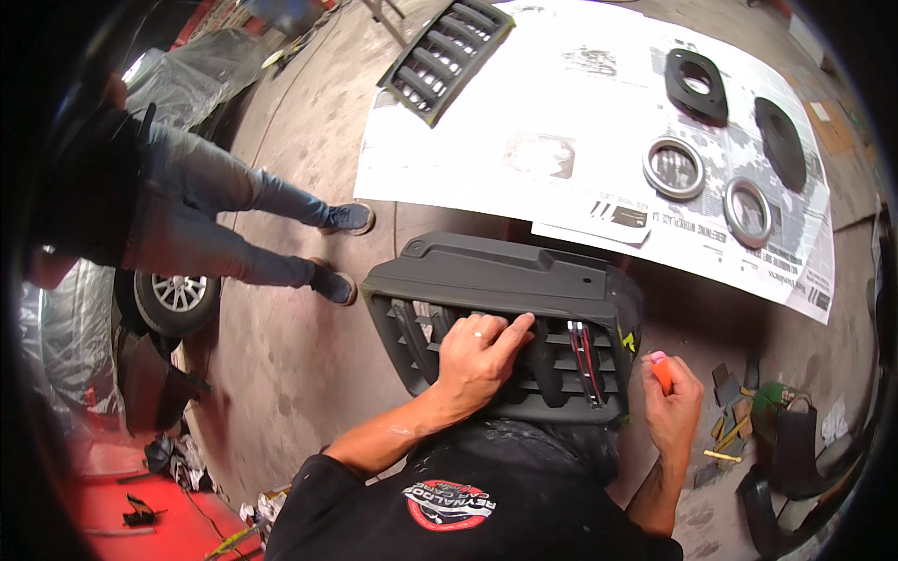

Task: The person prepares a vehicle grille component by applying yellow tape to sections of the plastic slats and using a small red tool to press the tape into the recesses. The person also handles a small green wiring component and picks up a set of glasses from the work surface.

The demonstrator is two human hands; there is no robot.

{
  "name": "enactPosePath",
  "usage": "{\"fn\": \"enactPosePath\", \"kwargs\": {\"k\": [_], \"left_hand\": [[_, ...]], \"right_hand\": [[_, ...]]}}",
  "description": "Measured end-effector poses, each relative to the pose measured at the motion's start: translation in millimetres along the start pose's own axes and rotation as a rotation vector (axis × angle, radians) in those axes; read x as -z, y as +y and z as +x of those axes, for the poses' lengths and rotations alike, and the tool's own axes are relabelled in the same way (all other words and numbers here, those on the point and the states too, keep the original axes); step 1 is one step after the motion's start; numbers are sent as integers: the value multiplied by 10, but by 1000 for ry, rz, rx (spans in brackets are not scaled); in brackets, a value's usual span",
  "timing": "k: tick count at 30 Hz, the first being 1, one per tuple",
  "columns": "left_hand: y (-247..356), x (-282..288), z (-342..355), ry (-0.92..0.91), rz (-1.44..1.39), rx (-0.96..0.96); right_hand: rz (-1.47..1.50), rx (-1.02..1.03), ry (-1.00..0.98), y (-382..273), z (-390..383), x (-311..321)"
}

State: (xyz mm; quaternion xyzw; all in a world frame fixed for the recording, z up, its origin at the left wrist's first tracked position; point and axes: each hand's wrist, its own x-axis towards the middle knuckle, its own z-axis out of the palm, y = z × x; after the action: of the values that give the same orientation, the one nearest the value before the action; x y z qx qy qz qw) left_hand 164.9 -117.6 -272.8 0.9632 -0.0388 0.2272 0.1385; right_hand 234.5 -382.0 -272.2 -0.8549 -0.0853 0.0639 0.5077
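A dark grey plastic car grille (505,266) with slanted slats rests in front of my body, close to my lap. My left hand (479,360), a ring on one finger, is closed over the slats near the grille's middle, its fingertips partly hidden. To its right, a shiny strip with red edging (586,363) covers one slat. Yellow-green masking tape (628,341) sticks to the grille's right end. Just beyond that end, my right hand (675,404) is closed on a small orange object with a pink tip (662,372); its kind is unclear.
Ahead, a paper-covered table (449,173) holds another grille (447,58), two silver rings (673,168) and two black oval covers (697,86). At left stands another person (215,206) beside a plastic-wrapped car with a wheel (178,297). Scraps and a green container (772,402) lie at right.
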Motion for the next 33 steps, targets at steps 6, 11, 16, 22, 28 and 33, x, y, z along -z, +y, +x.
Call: {"fn": "enactPosePath", "kwargs": {"k": [6,11,16,22,28,33], "left_hand": [[-28,27,-27,-49,87,-76],[16,105,53,-118,120,-50],[107,176,185,-172,98,60],[194,69,199,-284,164,146],[180,-58,66,-246,141,232],[95,-66,-74,-136,77,184]], "right_hand": [[42,36,-4,2,13,-23],[65,109,26,39,60,-142],[244,-111,-36,25,214,-231],[135,195,76,20,439,-356],[-41,283,-122,-267,624,-638],[-81,273,-49,-277,641,-706]]}}
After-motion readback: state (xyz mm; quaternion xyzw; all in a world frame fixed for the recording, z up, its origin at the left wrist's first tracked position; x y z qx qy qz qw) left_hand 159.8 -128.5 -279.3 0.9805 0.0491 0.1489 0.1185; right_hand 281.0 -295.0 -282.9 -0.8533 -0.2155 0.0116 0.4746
